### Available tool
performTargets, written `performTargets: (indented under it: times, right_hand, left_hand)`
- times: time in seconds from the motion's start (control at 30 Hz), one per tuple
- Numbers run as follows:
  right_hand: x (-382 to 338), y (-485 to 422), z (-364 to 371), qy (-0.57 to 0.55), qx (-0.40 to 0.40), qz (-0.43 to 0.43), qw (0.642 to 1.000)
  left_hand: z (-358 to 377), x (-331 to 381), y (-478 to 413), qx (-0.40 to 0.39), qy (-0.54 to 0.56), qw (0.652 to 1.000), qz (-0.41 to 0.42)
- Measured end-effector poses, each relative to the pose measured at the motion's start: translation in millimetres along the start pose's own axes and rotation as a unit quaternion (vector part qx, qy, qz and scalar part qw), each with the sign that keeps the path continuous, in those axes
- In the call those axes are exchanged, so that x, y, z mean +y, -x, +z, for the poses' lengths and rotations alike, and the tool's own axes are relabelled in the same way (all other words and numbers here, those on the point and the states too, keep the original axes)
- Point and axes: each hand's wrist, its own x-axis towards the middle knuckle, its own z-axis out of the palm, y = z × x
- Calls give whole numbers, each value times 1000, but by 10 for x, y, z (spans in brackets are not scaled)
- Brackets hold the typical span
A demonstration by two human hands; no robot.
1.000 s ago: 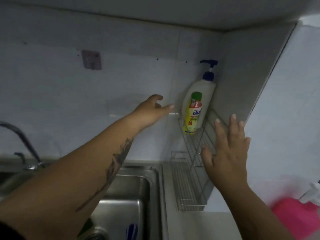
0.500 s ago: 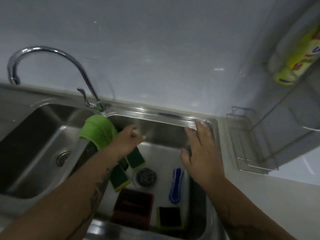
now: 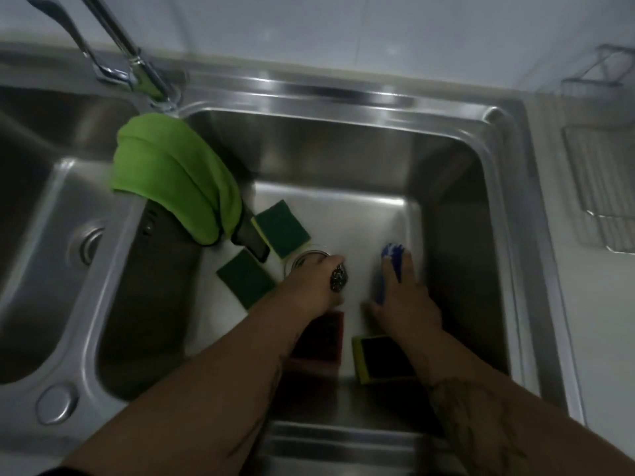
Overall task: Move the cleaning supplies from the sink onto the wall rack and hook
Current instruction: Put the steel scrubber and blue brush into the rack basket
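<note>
Both hands are down in the right basin of the steel sink (image 3: 488, 201). The left hand (image 3: 311, 286) is curled round a small ball of steel wool (image 3: 339, 277), which shows dark and glinting between thumb and fingers, just beside the drain (image 3: 302, 261). The right hand (image 3: 407, 297) lies with its fingers bent over a blue brush (image 3: 395, 253), touching it (whether they have closed under it I cannot tell, since the hand hides most of the brush). Two green scouring sponges (image 3: 280, 226) lie on the basin floor left of the drain, a red sponge (image 3: 324, 338) is under the left forearm, and a yellow sponge with a dark pad (image 3: 381, 360) is under the right wrist. A green cloth (image 3: 171, 173) hangs over the divider between the basins, below the tap (image 3: 113, 39). The wire rack (image 3: 601, 180) stands at the right edge, well apart from the hands.
</note>
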Motion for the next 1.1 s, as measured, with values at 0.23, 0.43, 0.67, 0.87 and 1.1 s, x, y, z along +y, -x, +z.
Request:
performTargets:
  times: [0.23,0.43,0.67,0.87,1.1]
  right_hand:
    - [-90,-123,110,5,35,32,999]
    - [-77,-151,45,-40,66,59,995]
    - [-68,32,-355,-150,74,48,985]
    - [-226,655,-1285,-190,131,-47,972]
    - [-77,1805,-3009,-164,342,-190,906]
  left_hand:
    - [135,-101,-47,87,-49,995,-24]
    - [-16,-74,46,119,17,992,-39]
    - [-420,75,376,147,76,985,-44]
    - [-976,474,859,209,110,971,-26]
    - [-1630,1534,1373,302,129,943,53]
